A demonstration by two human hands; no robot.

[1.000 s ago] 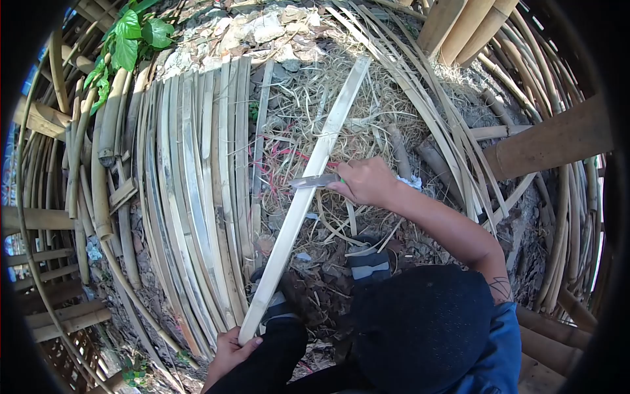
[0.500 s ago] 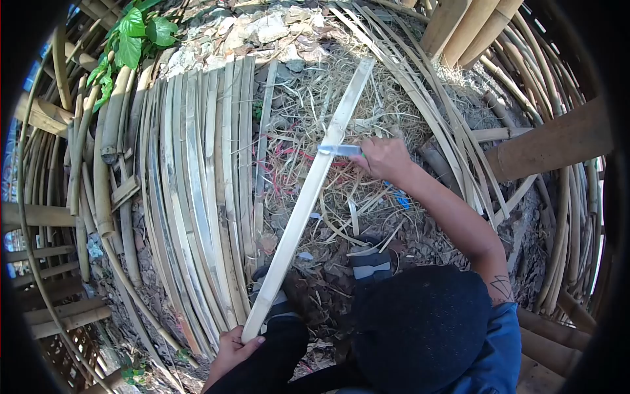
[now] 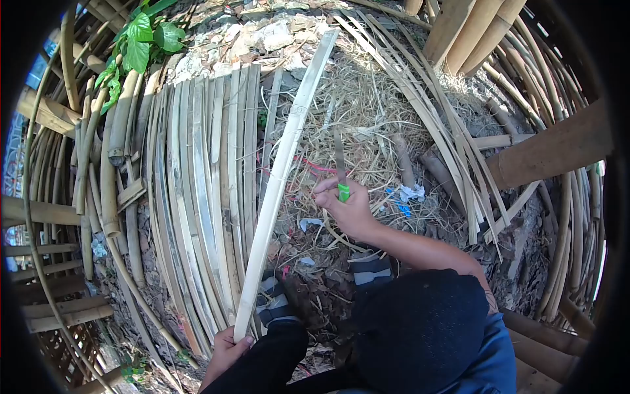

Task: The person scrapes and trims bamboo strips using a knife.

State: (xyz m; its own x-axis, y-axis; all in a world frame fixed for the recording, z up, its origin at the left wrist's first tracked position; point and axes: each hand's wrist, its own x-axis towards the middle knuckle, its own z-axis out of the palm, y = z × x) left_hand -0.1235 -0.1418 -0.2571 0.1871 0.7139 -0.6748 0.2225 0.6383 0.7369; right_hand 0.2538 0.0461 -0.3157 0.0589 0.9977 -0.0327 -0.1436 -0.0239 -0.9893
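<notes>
Bamboo strip (image 3: 282, 171) is held aslant between the person's feet and the stony ground ahead, its near end gripped and its far end raised to no height that can be told. The work spot is enclosed on the left and right by bamboo poles (image 3: 551, 144). To the left of the held piece, a broad row of laid strips (image 3: 197, 197) is spread side by side on the ground, and to the right, a loose bundle of thin strips (image 3: 426, 108) is fanned out. Between them the soil is covered by pale shavings (image 3: 367, 148). Nearest the camera, a dark cap (image 3: 420, 328) and a blue sleeve (image 3: 495, 348) are seen. At the upper left, bright light is caught by a leafy plant (image 3: 138, 39). The near end of the bamboo strip is clasped by the left hand (image 3: 230, 349), its thumb laid on top and its fingers mostly hidden. By the right hand (image 3: 348, 207), a knife (image 3: 340, 157) is held with the fingers curled closed round its green handle; the blade is pointed away from the body, apart from the bamboo strip. Beyond the wrist, white scrap (image 3: 412, 192) and blue scrap (image 3: 402, 208) are seen, and red string (image 3: 315, 167) is strewn near the blade.
</notes>
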